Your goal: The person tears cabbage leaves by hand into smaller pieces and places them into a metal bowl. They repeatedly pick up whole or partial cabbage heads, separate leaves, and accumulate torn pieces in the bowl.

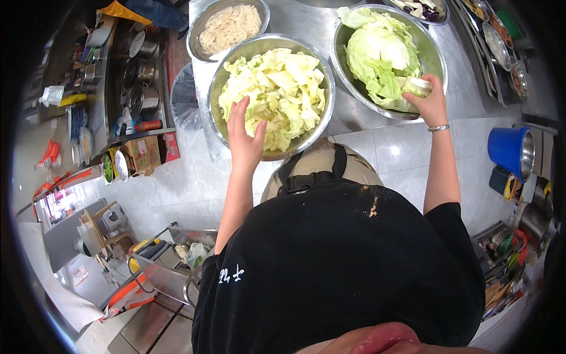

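Note:
A metal bowl (326,110) heaped with torn cabbage leaves (283,82) stands in front of me on the steel table. My left hand (244,131) is over its near left rim, fingers stretched apart, holding nothing. To the right, a second metal bowl (441,65) contains a large pale green cabbage (386,50) with loose outer leaves. At that bowl's near right side, my right hand (431,101) is closed on a pale cabbage piece (417,87), thumb on one side and fingers on the other. Whether this piece is still joined to the head, I cannot tell.
A bowl of pale strips (230,28) stands at the far left of the steel table (354,124), and a bowl of purple-and-white pieces (425,8) at the far right. Trays of food (498,47) line the right side. A blue bucket (506,153) is at the right; a metal cart (162,277) lies behind left.

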Motion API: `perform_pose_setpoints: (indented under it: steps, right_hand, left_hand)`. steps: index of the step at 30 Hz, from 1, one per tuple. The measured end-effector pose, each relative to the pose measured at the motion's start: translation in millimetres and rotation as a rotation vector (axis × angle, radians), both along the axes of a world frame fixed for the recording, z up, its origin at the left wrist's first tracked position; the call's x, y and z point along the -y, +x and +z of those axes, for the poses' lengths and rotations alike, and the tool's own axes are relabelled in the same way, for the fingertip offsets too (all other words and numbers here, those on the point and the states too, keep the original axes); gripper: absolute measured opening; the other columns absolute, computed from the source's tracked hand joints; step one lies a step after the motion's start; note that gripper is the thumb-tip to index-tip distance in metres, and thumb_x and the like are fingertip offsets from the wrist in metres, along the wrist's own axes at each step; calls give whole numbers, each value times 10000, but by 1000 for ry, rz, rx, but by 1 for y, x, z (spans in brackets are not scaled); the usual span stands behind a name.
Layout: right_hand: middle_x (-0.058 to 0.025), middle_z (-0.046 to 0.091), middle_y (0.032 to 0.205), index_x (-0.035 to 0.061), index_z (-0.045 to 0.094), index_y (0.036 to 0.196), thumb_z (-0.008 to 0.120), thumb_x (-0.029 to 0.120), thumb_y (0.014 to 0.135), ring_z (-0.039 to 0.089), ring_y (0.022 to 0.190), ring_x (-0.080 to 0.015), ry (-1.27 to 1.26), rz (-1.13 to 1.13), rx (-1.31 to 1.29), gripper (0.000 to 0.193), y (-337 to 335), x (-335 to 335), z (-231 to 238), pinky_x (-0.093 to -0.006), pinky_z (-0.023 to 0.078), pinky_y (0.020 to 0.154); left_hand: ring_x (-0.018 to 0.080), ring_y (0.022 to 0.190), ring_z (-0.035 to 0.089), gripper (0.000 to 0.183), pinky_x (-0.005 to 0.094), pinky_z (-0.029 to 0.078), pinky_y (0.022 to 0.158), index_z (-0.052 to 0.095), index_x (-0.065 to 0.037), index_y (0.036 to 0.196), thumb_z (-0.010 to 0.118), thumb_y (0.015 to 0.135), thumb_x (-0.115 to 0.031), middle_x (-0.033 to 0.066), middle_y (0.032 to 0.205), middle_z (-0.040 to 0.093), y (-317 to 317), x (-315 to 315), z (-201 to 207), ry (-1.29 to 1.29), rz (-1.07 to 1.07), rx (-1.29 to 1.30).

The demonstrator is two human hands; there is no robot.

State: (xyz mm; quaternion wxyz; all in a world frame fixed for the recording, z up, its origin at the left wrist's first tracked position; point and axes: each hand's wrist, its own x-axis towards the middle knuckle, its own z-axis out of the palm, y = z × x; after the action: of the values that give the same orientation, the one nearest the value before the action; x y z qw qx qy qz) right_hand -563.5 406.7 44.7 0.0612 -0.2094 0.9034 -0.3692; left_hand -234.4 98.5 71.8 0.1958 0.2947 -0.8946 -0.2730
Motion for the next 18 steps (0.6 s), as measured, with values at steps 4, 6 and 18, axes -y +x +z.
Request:
perform_pose_setpoints:
  steps: [4,6,18]
  right_hand:
    - [-164,563,1262,110,539,1274,881,207,660,529,1202,-331,78,77,-104,709,3,5,14,-416,452,1000]
    - [-164,541,1332,174,531,1346,862,205,682,467,1307,-338,181,179,-315,743,7,10,23,-470,410,1068]
    - [-45,697,976,150,680,1034,594,-21,764,615,1112,-221,442,842,-472,331,-2,49,-3,-505,221,1204]
  left_hand:
    - [371,1415,358,625,460,318,1145,464,-90,1416,704,840,-42,126,1432,503,-4,-1,2,0,-7,-20]
    - [372,1414,360,626,459,321,1143,467,-92,1413,706,837,-37,126,1428,505,-6,-2,3,-9,-16,-15]
    - [379,1408,370,618,460,332,1134,482,-88,1400,720,831,-51,131,1414,521,-8,-9,4,-24,-56,-7]
